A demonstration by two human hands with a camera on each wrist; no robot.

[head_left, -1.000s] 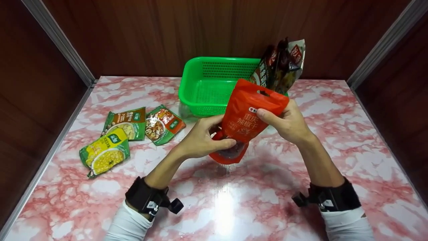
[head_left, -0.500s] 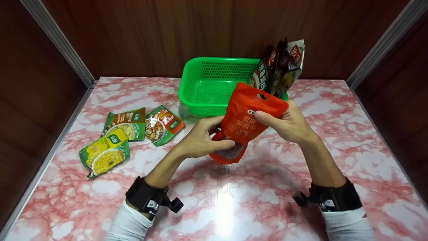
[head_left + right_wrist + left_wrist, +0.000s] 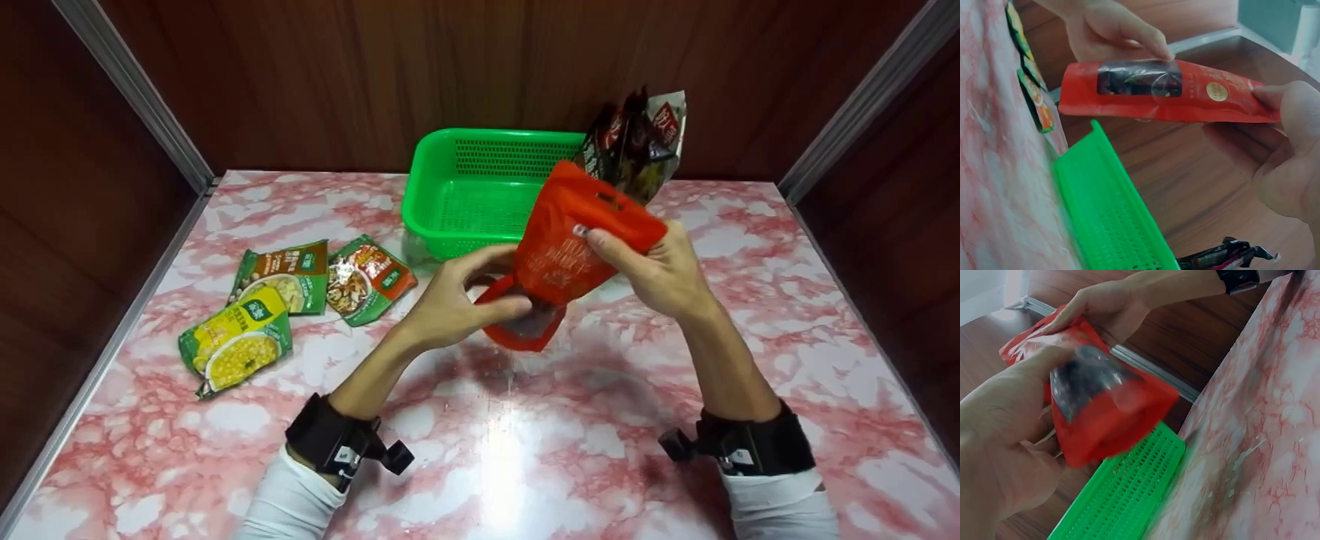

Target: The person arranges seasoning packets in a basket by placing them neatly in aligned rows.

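Note:
A red dried-chili pouch (image 3: 562,247) is held up, tilted, above the table in front of the green basket (image 3: 427,187). My right hand (image 3: 664,274) pinches its upper right corner, thumb on the printed front. Around the lower left side is my left hand (image 3: 450,300), its thumb on the front near the clear window and its fingers partly hidden behind. In the left wrist view the pouch (image 3: 1123,416) shows its dark contents through the window and its broad bottom. From the right wrist view, the pouch (image 3: 1196,93) appears nearly edge-on, with the left thumb at its far edge.
A dark food packet (image 3: 651,142) stands upright at the basket's right end. On the left of the marbled table lie a yellow corn packet (image 3: 240,349), a brown-green packet (image 3: 300,274) and an orange-green packet (image 3: 371,281). Wooden panels rise at the back and sides.
The pouch has moved slightly up and to the right with my right hand. My left thumb and fingers are spread a little wider. The packets and basket have not moved.

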